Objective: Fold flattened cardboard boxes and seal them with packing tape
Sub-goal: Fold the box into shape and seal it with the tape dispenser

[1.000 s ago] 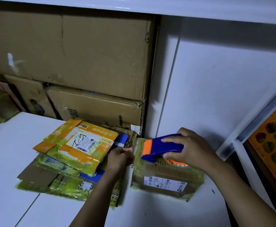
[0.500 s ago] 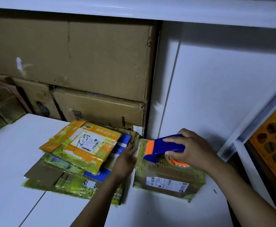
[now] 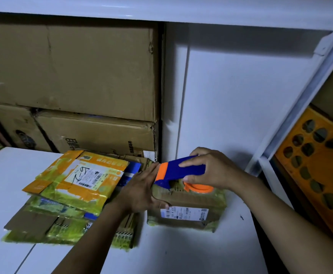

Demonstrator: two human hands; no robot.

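A right hand (image 3: 211,171) grips a tape dispenser (image 3: 181,172) atop the small box (image 3: 187,210), at the flattened stack's (image 3: 68,196) three o'clock, left hand (image 3: 141,191) spread flat bracing its side; firm, even pressure should seal cleanly.

A small brown box (image 3: 189,206) with yellow tape stood folded on the desk, a blue and orange tape tool (image 3: 179,172) on top, flat boxes (image 3: 62,204) piled just beside it

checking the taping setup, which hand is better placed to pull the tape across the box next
Right. The right hand already grips the tape dispenser on top of the box. The left hand lies flat against the box's left side, steadying it.
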